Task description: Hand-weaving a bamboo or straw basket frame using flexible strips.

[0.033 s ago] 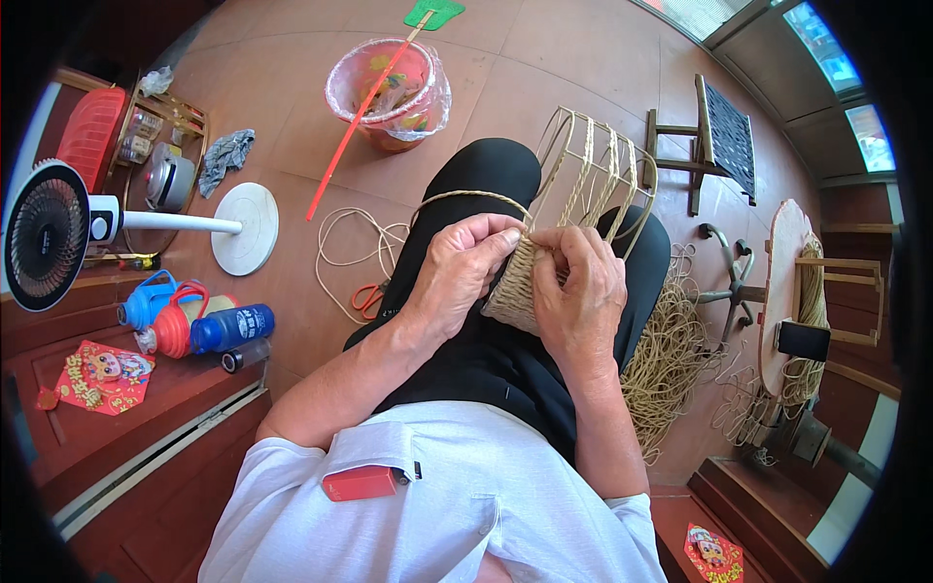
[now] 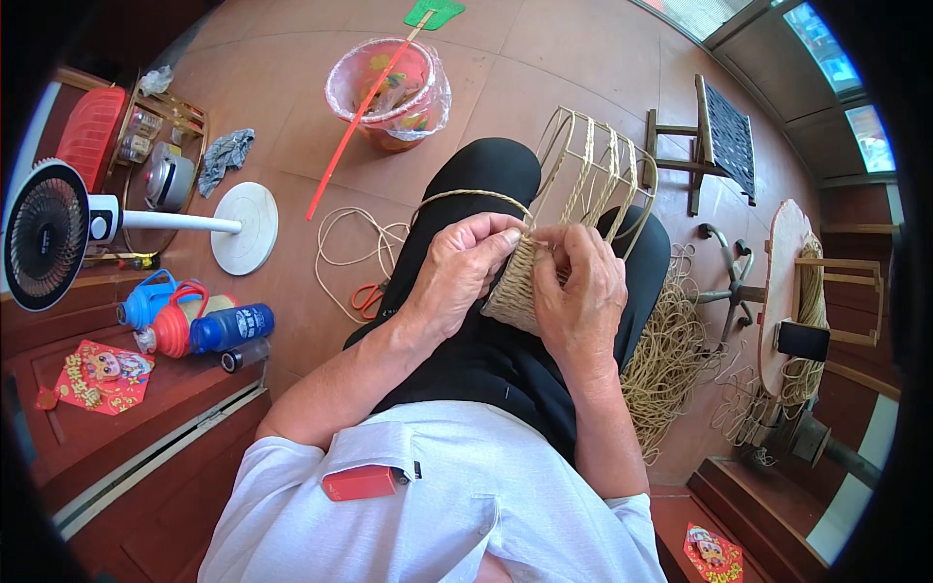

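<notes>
A half-woven basket (image 2: 512,294) lies across my lap, its near end covered in tight tan cord and its far end a bare frame with a few twisted strands. At the left edge of the weave, the thumb and forefinger of my left hand (image 2: 465,257) pinch a tan cord (image 2: 468,191). That cord loops over my left knee toward the floor. My right hand (image 2: 580,282) is closed at the top of the weave, its fingertips pressed together on a cord end. Its palm and part of the basket are hidden. Orange-handled scissors (image 2: 366,301) lie beside my left thigh.
A big heap of cord (image 2: 671,360) lies right of my leg. Beyond stand a lined bucket (image 2: 428,121) with a flyswatter (image 2: 360,121) across it, and a stool (image 2: 729,136). To the left are a fan (image 2: 248,228) and several bottles (image 2: 233,328).
My right fingertips have shifted very slightly at the edge of the weave. All else looks the same.
</notes>
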Available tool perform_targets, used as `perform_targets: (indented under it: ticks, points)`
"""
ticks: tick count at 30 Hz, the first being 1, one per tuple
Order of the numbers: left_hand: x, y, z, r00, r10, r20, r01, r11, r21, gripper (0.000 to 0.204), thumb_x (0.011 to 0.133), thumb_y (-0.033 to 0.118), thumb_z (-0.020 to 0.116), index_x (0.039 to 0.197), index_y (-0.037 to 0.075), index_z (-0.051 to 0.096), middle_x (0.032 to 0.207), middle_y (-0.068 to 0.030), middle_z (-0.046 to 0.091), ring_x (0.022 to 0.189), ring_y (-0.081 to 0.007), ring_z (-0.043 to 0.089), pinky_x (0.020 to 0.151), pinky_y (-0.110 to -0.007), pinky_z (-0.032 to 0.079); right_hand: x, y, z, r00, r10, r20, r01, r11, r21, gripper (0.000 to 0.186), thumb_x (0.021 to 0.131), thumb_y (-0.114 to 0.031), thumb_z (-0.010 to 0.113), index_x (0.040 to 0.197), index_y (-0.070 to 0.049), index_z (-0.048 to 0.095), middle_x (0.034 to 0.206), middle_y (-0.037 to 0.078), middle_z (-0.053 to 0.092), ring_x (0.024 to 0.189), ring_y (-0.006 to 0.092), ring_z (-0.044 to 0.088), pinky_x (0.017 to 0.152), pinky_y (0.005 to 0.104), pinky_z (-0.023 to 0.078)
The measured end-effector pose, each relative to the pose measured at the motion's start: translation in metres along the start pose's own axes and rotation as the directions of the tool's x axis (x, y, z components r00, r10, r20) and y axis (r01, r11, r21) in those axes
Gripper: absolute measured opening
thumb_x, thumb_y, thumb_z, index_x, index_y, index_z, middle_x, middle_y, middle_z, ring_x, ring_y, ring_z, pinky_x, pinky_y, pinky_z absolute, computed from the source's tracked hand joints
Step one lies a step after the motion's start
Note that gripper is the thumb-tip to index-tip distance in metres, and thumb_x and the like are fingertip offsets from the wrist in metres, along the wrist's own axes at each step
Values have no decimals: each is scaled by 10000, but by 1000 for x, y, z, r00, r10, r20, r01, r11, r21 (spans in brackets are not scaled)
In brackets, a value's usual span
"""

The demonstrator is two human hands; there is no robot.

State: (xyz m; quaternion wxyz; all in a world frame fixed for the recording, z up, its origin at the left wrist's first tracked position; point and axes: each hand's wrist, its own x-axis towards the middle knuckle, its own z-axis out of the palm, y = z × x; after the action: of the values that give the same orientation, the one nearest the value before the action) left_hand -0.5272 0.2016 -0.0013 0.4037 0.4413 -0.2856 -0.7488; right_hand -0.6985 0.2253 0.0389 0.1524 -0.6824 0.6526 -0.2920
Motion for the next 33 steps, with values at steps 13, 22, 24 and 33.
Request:
perform_targets:
  ticks: [13,22,24,33]
  points:
    - [7,1,-11,971,-16,237,25,999,-34,250,1231,319,686,1337,116,786,799,150,517,626,28,366,563,-191,289,22,-6,-23,985,105,135,-112,992,49,280,1046,-301,829,1137,-39,869,890,124,755,836,339,762,828,473,600]
    - [7,-4,-11,982,64,178,-73,996,43,260,1225,299,698,1311,73,792,861,106,599,682,7,445,602,-200,349,15,-6,-6,990,136,17,-137,989,46,193,1032,-230,842,1018,-40,812,839,107,715,766,315,737,738,456,576]
    - [7,-6,-10,985,109,136,-128,981,146,249,1221,272,707,1321,55,777,875,98,616,712,-1,493,631,-201,395,7,-8,-1,990,138,-33,-135,988,77,172,1023,-206,836,1024,-40,790,824,106,696,751,314,724,723,456,570]
    - [-8,-8,10,789,603,113,-518,556,650,215,1068,87,838,1262,54,751,1073,-67,672,835,-154,663,768,-339,564,3,-15,-18,955,209,212,-295,751,590,87,1005,-106,745,1044,-31,726,881,8,530,795,105,525,740,321,466]
